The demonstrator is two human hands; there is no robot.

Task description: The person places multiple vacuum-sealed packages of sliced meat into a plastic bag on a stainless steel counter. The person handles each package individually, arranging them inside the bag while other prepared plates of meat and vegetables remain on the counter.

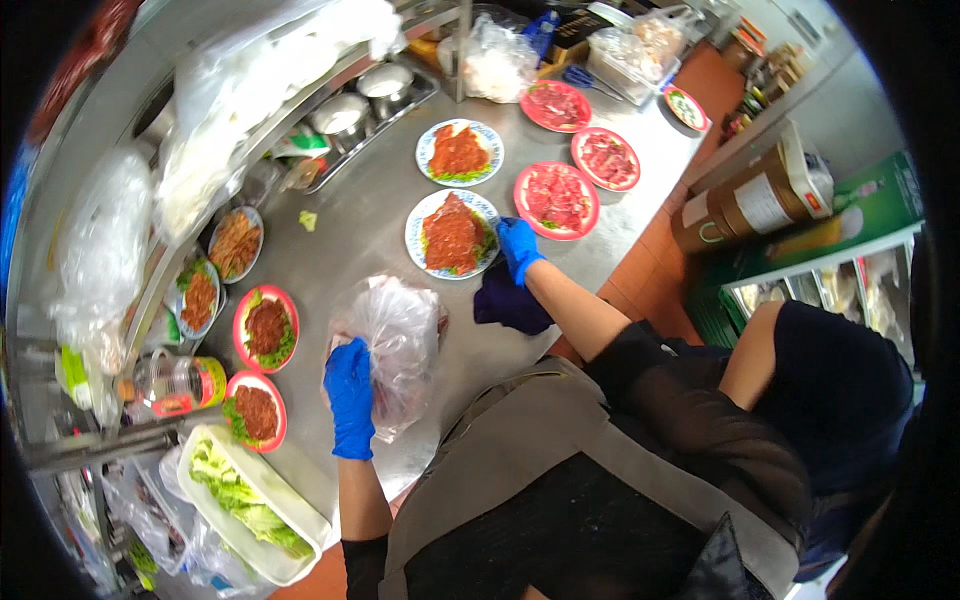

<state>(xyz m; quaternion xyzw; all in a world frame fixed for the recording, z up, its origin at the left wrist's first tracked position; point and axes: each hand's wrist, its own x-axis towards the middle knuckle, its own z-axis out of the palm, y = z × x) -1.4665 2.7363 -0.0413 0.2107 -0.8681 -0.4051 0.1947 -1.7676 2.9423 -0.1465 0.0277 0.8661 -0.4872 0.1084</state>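
My left hand (349, 398), in a blue glove, is closed on the left side of a clear plastic bag (402, 345) with pinkish contents, perhaps meat. My right hand (519, 246), gloved the same, has its fingers closed at the right rim of a blue-patterned white plate (413, 238). Reddish marinated meat (456, 236) lies on that plate over green leaves. A similar plate (424, 150) stands just beyond it. Right of my right hand is a red-rimmed plate (594, 217) of raw sliced meat. A dark folded cloth (512, 303) lies below my right wrist.
Two more raw-meat plates (556, 106) stand at the far right. Red-rimmed plates (243, 330) of dark meat sit at left, near a plastic bottle (175, 384) and a white tub (300, 570) of lettuce. Metal pots (340, 118) stand behind. A dark-clothed person (835, 390) is close at right.
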